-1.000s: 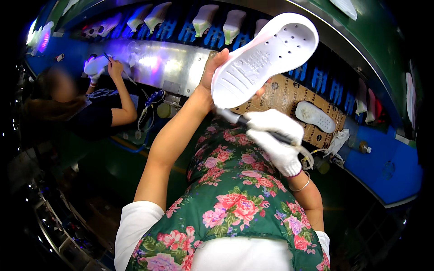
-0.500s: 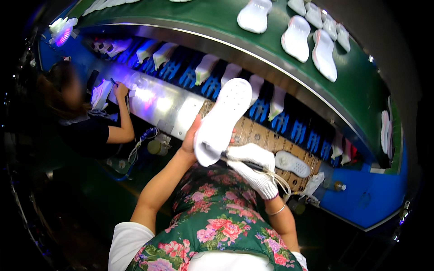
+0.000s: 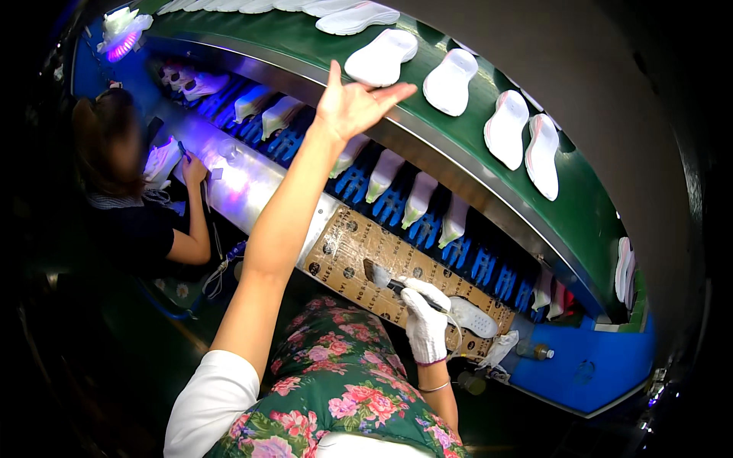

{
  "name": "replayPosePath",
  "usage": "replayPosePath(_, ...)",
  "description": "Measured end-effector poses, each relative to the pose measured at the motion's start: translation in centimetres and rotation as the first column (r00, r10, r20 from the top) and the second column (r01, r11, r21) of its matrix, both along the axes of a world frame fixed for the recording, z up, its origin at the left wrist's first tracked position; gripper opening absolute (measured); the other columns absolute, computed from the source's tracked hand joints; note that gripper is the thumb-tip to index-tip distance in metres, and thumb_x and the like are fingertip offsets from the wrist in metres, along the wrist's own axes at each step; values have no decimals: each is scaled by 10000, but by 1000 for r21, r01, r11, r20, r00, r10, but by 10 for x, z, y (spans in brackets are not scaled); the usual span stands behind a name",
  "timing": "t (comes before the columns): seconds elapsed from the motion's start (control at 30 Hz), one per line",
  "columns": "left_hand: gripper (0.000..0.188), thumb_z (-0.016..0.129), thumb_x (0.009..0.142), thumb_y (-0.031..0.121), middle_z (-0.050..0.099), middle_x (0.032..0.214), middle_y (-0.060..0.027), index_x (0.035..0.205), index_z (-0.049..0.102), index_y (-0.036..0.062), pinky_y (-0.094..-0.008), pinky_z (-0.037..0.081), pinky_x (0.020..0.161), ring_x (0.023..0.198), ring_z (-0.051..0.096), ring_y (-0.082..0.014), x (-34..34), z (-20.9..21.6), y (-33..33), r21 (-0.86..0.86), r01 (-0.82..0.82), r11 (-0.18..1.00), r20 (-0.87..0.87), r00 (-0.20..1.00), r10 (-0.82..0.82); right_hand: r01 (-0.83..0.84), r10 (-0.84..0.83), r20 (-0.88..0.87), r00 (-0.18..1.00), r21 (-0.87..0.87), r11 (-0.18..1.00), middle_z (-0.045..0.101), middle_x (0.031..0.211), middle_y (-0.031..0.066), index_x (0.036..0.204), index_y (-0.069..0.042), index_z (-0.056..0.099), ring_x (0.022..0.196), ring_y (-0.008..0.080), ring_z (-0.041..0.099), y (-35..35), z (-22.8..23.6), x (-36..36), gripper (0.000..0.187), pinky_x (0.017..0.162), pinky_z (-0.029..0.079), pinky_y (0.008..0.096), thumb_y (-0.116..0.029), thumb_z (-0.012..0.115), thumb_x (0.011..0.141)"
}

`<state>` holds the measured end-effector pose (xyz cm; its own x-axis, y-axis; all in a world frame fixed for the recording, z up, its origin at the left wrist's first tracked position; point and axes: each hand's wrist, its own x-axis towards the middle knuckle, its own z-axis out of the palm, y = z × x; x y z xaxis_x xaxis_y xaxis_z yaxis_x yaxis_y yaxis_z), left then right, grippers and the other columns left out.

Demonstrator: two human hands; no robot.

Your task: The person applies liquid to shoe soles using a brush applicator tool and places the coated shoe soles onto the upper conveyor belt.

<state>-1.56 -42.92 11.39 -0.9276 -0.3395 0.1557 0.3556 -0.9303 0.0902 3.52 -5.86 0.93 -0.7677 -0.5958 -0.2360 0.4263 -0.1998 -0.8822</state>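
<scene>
My left hand reaches up to the edge of the green conveyor belt, fingers spread and nothing in them. Just beyond its fingertips a white shoe sole lies on the belt. In a white knit glove, my right hand is closed around the dark handle of a flat brush. A pale cord or tube hangs beside the handle. The brush head is over a cardboard-covered bench. Close to the glove, another sole with a dotted underside lies on the cardboard.
More white soles lie along the belt. Beneath it, white shoe parts sit on a row of blue holders. A co-worker sits at the left with a shoe. A bottle and crumpled white material are at the bench's right end.
My left hand has let go of the sole and is stretched forward to the belt, where a sole now lies beside it. My right hand with the brush is lower, away from that sole.
</scene>
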Motion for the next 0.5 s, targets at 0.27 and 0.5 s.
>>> replayPosePath(0.27,795,778,825,368,575,1239,-240,1420,422,-20,-442,500,950,1073,611,-340,5,-1,12,-973,-167,-162,-201,252,947,59,-65,82,994,77,995,738,989,133,1045,57,727,796,164,674,2,-19,-2,231,729,539,272,67,730,814)
replayPosePath(0.5,887,826,719,474,657,1176,-278,1388,439,37,-491,501,947,1106,621,-456,-47,5,-64,-759,278,-589,-472,388,792,-12,15,-24,1000,128,992,735,981,82,1054,31,743,835,126,652,-12,-12,10,222,775,517,257,25,734,833)
